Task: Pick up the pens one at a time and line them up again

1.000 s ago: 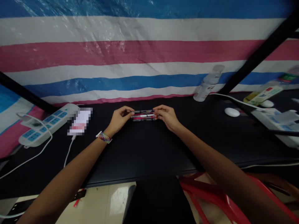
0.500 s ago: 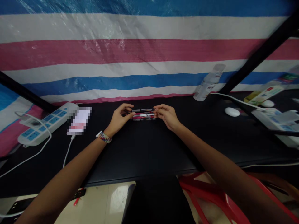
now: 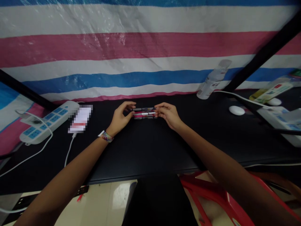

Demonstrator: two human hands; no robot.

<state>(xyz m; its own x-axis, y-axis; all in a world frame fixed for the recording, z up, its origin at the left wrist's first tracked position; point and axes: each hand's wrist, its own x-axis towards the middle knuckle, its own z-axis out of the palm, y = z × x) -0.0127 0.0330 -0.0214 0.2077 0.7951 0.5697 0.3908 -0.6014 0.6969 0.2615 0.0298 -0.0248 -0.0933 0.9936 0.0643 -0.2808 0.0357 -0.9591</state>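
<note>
At the centre of the frame, several pens (image 3: pixel 144 114) lie side by side across the desk (image 3: pixel 150 150), a hand at either end, which probably keeps them level and aligned. The left hand (image 3: pixel 121 116) curves round their left ends, thumb and forefinger parted; whether it grips or just touches, one cannot tell. The right hand (image 3: pixel 169 115) has its fingertips bunched, seemingly pinching the right ends. Both forearms slant inward from the lower corners. At left, a cabled phone (image 3: pixel 81 118) sits beside the power strip (image 3: pixel 50 121), likely for charging
</note>
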